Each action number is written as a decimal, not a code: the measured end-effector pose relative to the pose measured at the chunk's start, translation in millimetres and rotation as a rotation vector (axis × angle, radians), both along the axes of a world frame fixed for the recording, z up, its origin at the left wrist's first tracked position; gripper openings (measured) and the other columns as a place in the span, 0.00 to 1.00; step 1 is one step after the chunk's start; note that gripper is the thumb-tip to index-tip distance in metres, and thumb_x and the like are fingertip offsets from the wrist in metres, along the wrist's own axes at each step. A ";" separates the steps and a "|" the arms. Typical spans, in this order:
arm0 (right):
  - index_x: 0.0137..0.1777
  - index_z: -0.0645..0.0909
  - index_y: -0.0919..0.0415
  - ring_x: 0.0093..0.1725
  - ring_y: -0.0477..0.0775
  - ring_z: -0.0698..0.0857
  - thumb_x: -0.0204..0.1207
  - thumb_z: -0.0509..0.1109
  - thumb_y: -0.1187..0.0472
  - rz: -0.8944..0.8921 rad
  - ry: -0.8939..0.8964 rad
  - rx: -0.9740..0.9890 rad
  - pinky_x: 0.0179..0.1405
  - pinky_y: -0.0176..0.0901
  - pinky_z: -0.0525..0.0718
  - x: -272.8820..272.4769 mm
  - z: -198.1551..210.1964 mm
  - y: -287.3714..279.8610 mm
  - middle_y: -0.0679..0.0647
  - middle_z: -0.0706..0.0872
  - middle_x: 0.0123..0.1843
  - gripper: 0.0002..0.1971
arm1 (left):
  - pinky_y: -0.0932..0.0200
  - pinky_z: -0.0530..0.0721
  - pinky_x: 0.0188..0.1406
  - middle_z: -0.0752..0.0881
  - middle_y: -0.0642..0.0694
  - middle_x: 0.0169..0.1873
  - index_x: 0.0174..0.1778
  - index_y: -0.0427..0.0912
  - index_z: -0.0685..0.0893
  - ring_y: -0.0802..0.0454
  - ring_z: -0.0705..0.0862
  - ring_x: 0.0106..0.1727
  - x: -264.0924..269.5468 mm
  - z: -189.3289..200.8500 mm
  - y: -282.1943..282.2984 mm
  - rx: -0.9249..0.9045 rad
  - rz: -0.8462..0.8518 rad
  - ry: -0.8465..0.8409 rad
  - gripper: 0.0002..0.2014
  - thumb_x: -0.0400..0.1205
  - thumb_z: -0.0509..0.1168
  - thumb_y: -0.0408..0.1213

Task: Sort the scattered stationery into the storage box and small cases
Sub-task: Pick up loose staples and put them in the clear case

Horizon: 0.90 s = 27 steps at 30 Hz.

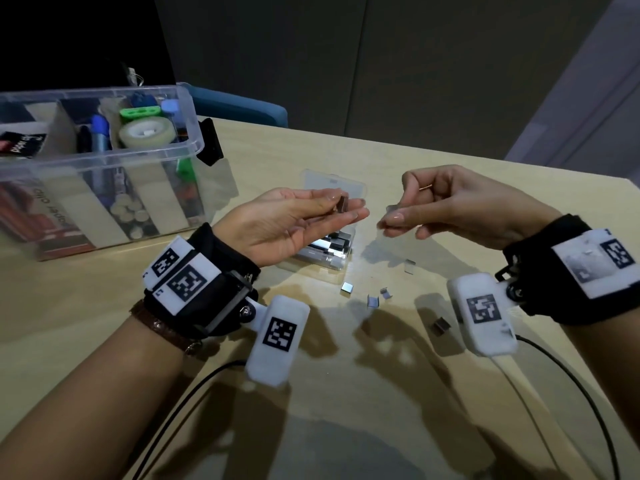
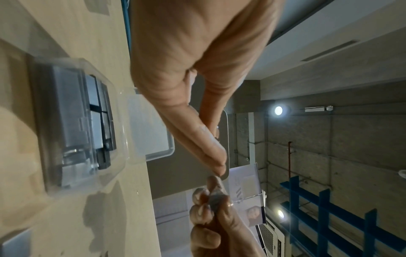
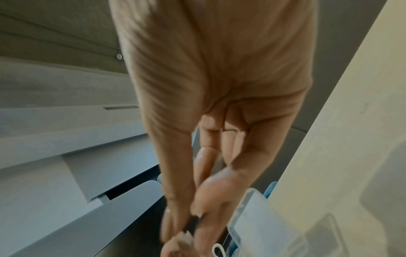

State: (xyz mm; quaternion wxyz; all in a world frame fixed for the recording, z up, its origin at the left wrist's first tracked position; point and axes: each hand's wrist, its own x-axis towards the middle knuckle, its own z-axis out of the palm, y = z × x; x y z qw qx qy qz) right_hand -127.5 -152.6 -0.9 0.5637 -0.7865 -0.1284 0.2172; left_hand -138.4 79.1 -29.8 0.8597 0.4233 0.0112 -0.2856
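On a pale wooden table in a dim room, staple strips are seen in a clear small case, loose staples beside it, while a staple block is pinched by the left hand, another staple piece by the right hand, with tape and pens stored in the clear storage box.

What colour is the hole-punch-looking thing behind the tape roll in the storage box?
Bright green, clearest in the head view.

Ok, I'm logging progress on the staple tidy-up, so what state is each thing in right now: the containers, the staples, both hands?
storage box: open, no lid on, holding tape and pens
small clear case: open, lid flipped back, part filled with staple blocks
loose staples: scattered on the table, outside the case
left hand: raised, pinching a staple block
right hand: raised, pinching a small staple piece
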 end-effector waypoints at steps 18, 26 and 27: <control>0.43 0.86 0.70 0.36 0.49 0.92 0.55 0.83 0.55 -0.278 -0.562 -0.033 0.39 0.35 0.89 -16.1 -0.1 33.5 0.57 0.92 0.37 0.22 | 0.67 0.87 0.46 0.91 0.43 0.44 0.56 0.33 0.86 0.55 0.90 0.46 5.2 -10.8 -3.9 0.081 0.157 -0.199 0.14 0.75 0.67 0.27; 0.48 0.90 0.65 0.42 0.51 0.92 0.62 0.83 0.61 -0.282 -0.487 0.008 0.50 0.43 0.90 -24.8 -2.6 25.0 0.55 0.93 0.42 0.15 | 0.63 0.88 0.44 0.91 0.38 0.44 0.52 0.33 0.87 0.46 0.91 0.47 0.4 -10.7 -6.2 0.223 0.220 -0.417 0.16 0.67 0.72 0.27; 0.49 0.89 0.64 0.41 0.50 0.92 0.61 0.83 0.60 -0.285 -0.515 -0.004 0.48 0.42 0.90 -26.5 -2.7 25.9 0.54 0.93 0.41 0.16 | 0.63 0.89 0.44 0.91 0.38 0.44 0.53 0.34 0.87 0.46 0.91 0.47 -0.6 -10.2 -6.8 0.249 0.228 -0.436 0.18 0.66 0.73 0.28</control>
